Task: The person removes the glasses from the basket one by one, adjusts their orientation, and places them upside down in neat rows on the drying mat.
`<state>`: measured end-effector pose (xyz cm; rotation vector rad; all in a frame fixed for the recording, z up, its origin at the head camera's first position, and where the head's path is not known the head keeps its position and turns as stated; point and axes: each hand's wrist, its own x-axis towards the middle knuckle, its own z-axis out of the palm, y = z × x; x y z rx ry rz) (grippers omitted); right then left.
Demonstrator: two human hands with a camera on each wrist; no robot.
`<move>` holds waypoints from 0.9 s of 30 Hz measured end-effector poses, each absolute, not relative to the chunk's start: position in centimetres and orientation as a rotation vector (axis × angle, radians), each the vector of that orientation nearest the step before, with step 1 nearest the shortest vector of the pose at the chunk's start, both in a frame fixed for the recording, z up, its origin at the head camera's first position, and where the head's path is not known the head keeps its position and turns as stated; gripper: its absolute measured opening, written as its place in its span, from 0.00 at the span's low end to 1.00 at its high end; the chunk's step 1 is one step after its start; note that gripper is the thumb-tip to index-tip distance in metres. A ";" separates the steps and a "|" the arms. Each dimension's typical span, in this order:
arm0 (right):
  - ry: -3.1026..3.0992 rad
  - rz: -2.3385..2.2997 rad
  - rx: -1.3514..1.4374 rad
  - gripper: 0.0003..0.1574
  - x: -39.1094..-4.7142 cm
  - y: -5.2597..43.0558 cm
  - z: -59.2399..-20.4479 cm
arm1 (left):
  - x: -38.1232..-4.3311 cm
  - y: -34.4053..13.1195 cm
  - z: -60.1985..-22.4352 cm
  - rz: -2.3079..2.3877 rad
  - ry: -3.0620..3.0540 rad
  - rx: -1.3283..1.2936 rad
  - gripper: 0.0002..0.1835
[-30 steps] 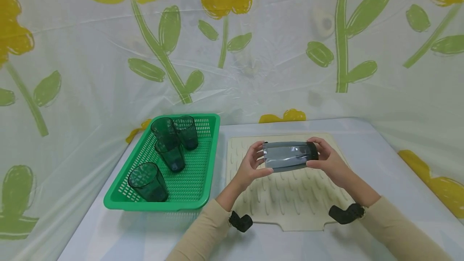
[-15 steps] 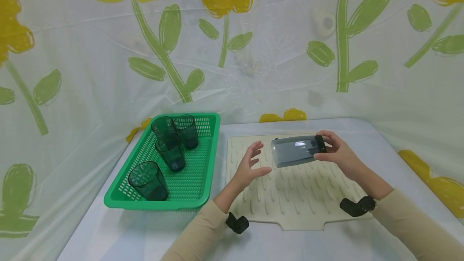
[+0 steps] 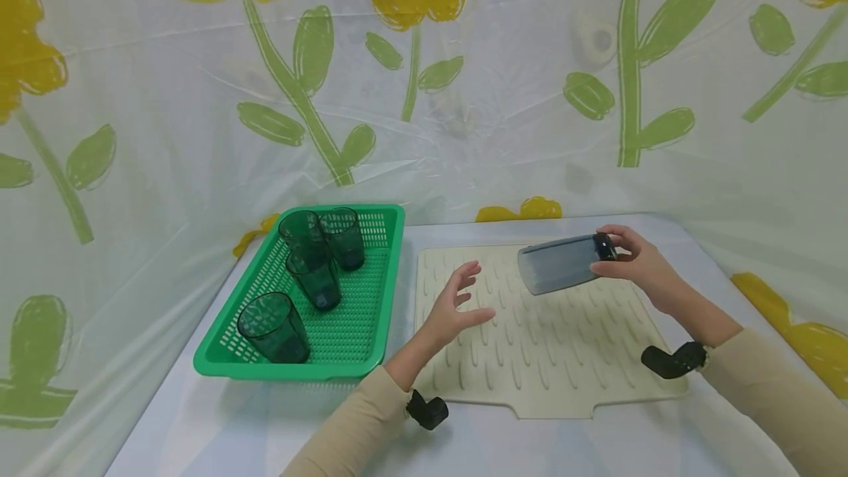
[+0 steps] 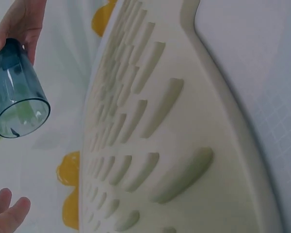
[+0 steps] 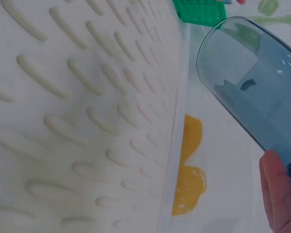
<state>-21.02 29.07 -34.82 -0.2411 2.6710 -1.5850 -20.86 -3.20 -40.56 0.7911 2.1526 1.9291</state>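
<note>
Head view: left hand (image 3: 453, 309) spread, right hand (image 3: 639, 262) pinching the glass (image 3: 559, 265) only by one end, I fear a slip.

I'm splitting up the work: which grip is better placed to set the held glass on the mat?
Right, I'd say: the right grip holds the tilted glass by its base end, raised off the mat, while the left grip is empty and apart from the glass.
</note>
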 end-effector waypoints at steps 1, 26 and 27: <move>2.677 -1.571 -0.230 0.31 -21.1 29.2 -34.7 | -20.8 -3.2 -40.4 1.926 2.172 0.777 0.40; 2.774 -1.285 -0.083 0.47 -24.4 30.9 -32.1 | -18.5 -2.8 -38.7 1.779 2.509 0.507 0.34; 2.779 -1.270 -0.075 0.48 -24.5 30.9 -32.0 | -18.4 -2.8 -38.5 1.772 2.529 0.497 0.34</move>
